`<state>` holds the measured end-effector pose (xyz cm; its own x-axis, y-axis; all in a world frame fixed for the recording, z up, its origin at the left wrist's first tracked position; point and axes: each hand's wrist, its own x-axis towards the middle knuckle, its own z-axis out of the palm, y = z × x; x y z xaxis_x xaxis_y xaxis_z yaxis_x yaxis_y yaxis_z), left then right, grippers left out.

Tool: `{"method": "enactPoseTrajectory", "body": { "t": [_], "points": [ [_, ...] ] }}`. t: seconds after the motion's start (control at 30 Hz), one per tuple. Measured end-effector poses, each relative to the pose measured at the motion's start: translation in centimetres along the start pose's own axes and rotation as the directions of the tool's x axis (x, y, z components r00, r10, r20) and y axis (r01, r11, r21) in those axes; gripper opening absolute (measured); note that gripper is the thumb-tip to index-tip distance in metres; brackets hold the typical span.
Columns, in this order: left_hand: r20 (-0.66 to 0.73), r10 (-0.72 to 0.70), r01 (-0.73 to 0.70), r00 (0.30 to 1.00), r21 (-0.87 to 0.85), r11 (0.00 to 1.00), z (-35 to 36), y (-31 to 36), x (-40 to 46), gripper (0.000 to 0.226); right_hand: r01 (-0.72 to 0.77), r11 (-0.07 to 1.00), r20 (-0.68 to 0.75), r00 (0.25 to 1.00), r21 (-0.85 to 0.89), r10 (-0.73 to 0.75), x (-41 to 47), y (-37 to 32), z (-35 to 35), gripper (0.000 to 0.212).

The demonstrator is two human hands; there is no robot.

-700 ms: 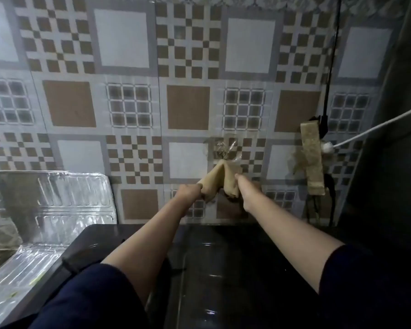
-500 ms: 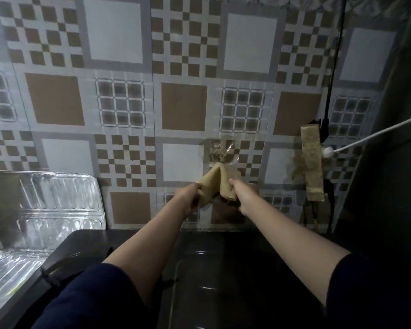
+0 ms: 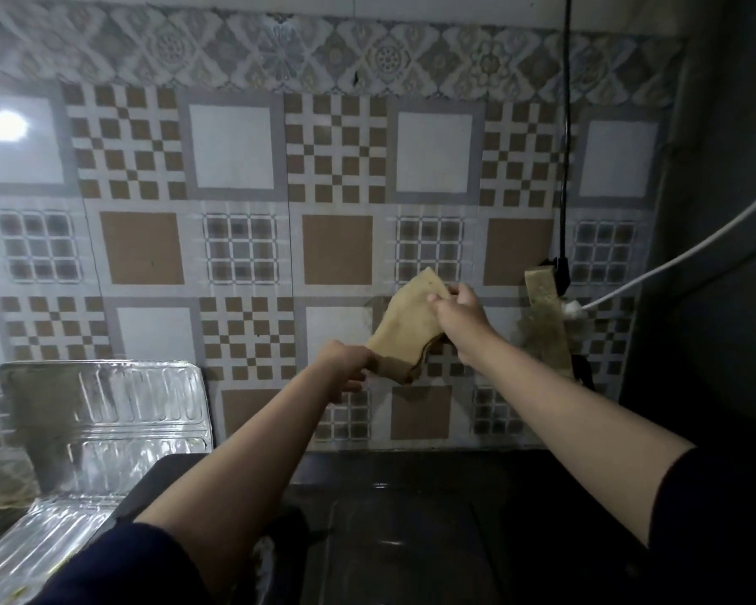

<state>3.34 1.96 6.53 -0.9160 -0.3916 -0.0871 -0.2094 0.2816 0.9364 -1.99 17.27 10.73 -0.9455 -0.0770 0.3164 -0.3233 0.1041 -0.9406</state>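
Note:
A tan, stained cloth (image 3: 404, 327) is stretched against the patterned tile wall (image 3: 236, 238) at arm's length. My right hand (image 3: 457, 314) pinches its upper corner, higher up on the wall. My left hand (image 3: 345, 371) grips its lower left corner. The cloth runs on a slant between the two hands, with a dark fold showing at its lower edge. Both forearms reach out over a dark glossy top.
A second tan cloth strip (image 3: 544, 318) hangs on the wall to the right, beside a black cable (image 3: 564, 146) and a white cable (image 3: 655, 272). Shiny foil sheeting (image 3: 101, 412) leans at the left. A black glossy appliance top (image 3: 411, 530) lies below my arms.
My right hand has lifted the cloth's upper corner up and to the right, spreading the cloth out from a bunched fold. The view has tilted upward, showing more wall.

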Motion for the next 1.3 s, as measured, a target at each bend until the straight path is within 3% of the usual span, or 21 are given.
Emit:
{"method": "enactPoseTrajectory", "body": {
  "t": [0.07,0.1,0.2,0.33,0.4,0.5,0.57,0.63,0.7,0.77,0.83,0.9,1.03,1.07,1.2,1.3],
  "points": [
    [0.054,0.016,-0.019,0.998,0.048,0.999,-0.3,0.6,-1.9,0.028,0.037,0.997,0.079,0.996,-0.061,-0.032,-1.0,-1.4,-0.8,0.026],
    [0.081,0.04,-0.043,0.996,0.039,0.998,-0.6,1.0,-2.5,0.043,0.055,0.994,0.12,0.992,-0.094,-0.044,-1.5,-2.1,-1.1,0.03],
    [0.199,0.169,-0.152,0.965,-0.1,0.983,-1.5,1.9,-4.8,0.065,0.138,0.975,0.203,0.974,-0.172,-0.102,-3.5,-3.7,-2.2,0.025],
    [0.336,0.299,-0.249,0.893,-0.184,0.951,-2.5,2.4,-8.1,0.034,0.215,0.948,0.2,0.965,-0.232,-0.17,-6.1,-5.2,-4.0,0.016],
    [0.361,0.35,-0.287,0.865,-0.217,0.933,-2.7,2.7,-9.8,0.032,0.205,0.947,0.149,0.974,-0.246,-0.172,-7.3,-5.4,-4.9,0.018],
    [0.344,0.378,-0.328,0.86,-0.197,0.924,-2.6,3.4,-12.3,0.072,0.063,0.954,0.045,0.998,-0.294,-0.052,-8.9,-5.4,-5.5,0.027],
    [0.346,0.396,-0.382,0.851,-0.11,0.917,-2.4,3.9,-13.7,0.089,-0.113,0.954,-0.006,0.993,-0.279,0.116,-9.6,-5.0,-5.6,0.036],
    [0.351,0.415,-0.456,0.839,0.038,0.889,-2.2,4.2,-15.4,0.087,-0.317,0.939,0.062,0.943,-0.131,0.327,-10.0,-4.4,-6.0,0.042],
    [0.322,0.461,-0.532,0.827,0.183,0.827,-1.9,4.4,-16.7,0.071,-0.451,0.892,0.158,0.884,0.038,0.44,-10.9,-4.4,-6.3,0.035],
    [0.253,0.516,-0.569,0.818,0.226,0.791,-1.7,4.3,-17.8,0.056,-0.491,0.86,0.248,0.858,0.142,0.449,-12.6,-4.5,-6.9,0.02],
    [0.15,0.525,-0.545,0.838,0.157,0.824,-1.3,4.2,-18.6,0.052,-0.495,0.847,0.333,0.845,0.194,0.418,-13.7,-4.0,-7.7,0.018],
    [0.051,0.496,-0.499,0.867,0.087,0.862,-0.9,4.0,-19.4,0.051,-0.483,0.848,0.414,0.832,0.216,0.368,-14.6,-3.4,-8.2,0.029],
    [-0.124,0.436,-0.416,0.891,0.157,0.896,-0.1,3.1,-20.6,0.041,-0.349,0.91,0.432,0.872,0.223,0.229,-15.9,-2.9,-9.3,0.087],
    [-0.136,0.427,-0.402,0.894,0.181,0.898,0.1,2.8,-20.9,0.037,-0.298,0.931,0.414,0.89,0.21,0.191,-16.3,-2.8,-9.6,0.092],
    [-0.084,0.459,-0.394,0.884,0.395,0.83,0.2,1.7,-23.2,0.02,-0.102,0.995,0.43,0.898,0.002,0.091,-18.4,-2.8,-10.2,0.055],
    [-0.046,0.449,-0.368,0.892,0.501,0.783,0.1,0.7,-25.6,0.012,0.05,0.99,0.517,0.855,-0.133,0.027,-20.5,-3.0,-10.1,0.032]
  ]
}}
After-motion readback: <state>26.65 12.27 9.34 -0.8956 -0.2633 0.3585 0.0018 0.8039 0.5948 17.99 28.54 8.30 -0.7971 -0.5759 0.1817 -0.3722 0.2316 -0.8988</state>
